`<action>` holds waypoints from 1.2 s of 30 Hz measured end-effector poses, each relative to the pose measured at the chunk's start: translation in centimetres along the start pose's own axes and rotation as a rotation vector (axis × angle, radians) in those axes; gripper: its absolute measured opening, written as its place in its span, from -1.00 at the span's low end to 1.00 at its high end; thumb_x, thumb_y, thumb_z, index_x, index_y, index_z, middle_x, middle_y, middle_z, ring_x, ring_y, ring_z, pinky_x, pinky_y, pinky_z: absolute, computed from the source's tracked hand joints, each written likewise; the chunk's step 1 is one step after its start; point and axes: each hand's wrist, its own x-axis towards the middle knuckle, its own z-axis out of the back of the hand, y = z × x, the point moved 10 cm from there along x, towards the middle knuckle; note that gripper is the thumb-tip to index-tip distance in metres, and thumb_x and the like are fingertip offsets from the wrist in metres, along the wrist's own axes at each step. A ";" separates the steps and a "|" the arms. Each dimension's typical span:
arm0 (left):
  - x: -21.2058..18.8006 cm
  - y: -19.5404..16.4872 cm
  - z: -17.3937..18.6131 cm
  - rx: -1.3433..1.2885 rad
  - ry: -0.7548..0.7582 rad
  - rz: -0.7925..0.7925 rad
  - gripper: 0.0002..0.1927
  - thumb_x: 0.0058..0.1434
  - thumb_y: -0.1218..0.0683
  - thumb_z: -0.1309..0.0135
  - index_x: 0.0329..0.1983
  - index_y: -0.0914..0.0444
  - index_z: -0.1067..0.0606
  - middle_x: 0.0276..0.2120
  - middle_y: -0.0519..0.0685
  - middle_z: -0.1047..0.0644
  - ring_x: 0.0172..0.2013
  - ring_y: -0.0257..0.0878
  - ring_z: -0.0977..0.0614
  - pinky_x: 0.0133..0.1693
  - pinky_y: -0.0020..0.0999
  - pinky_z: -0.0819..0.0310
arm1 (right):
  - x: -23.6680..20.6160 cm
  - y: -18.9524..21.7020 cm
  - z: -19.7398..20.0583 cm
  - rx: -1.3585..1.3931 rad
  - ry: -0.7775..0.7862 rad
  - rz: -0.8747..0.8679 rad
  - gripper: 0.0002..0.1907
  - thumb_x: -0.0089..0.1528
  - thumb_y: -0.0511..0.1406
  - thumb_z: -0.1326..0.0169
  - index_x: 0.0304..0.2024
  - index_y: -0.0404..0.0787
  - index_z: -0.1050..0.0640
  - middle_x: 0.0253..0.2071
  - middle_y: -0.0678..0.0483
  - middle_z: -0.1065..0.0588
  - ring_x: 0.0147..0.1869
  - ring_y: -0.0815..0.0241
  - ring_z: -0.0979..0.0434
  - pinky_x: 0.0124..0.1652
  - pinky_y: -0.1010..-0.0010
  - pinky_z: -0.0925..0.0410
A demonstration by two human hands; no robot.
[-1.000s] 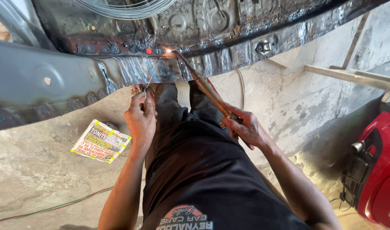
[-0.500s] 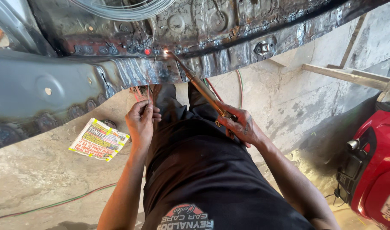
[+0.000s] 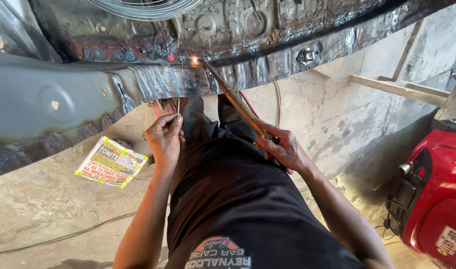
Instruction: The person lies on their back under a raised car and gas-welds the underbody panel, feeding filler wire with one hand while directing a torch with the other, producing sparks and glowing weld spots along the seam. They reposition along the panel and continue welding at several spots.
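a flat yellow, red and white printed packet lies on the concrete floor; a white label sits on the red machine.

The right hand grips a slim brass-coloured welding torch, its tip glowing at the scorched grey sheet-metal car body panel. The left hand pinches a thin wire filler rod upright near the glow.

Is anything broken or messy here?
Yes. The metal car panel overhead looks scorched and blackened along its seam, glowing where the torch tip meets it. A printed paper lies loose on the dusty concrete floor.
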 end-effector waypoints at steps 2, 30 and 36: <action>0.0 0.6 -0.2 -0.018 0.006 0.059 -0.88 0.36 0.22 -0.14 -0.12 0.40 -0.59 -0.50 -0.11 -0.54 -0.58 -0.43 -0.48 -0.58 -0.51 -0.35 | 0.1 0.2 0.0 0.013 0.008 0.009 -0.37 0.29 -0.16 -0.11 0.41 -0.08 -0.37 -0.47 0.15 -0.50 -0.49 0.39 -0.50 -0.44 0.48 -0.39; 0.8 2.2 -0.3 -0.121 0.016 0.065 -0.89 0.27 0.24 -0.24 -0.16 0.38 -0.64 -0.45 -0.08 -0.59 -0.52 -0.43 -0.55 -0.47 -0.50 -0.48 | 0.3 0.4 -0.4 0.014 -0.007 0.005 -0.38 0.30 -0.18 -0.11 0.41 -0.13 -0.37 -0.50 0.16 -0.46 -0.51 0.38 -0.47 -0.46 0.48 -0.37; 1.6 2.3 -0.7 -0.125 0.016 0.066 -0.88 0.26 0.22 -0.26 -0.17 0.38 -0.65 -0.48 -0.09 -0.59 -0.54 -0.43 -0.54 -0.48 -0.51 -0.45 | 0.0 0.5 -0.3 0.003 -0.021 -0.013 -0.39 0.30 -0.18 -0.10 0.41 -0.11 -0.38 -0.57 0.17 -0.44 -0.53 0.40 -0.45 -0.49 0.49 -0.35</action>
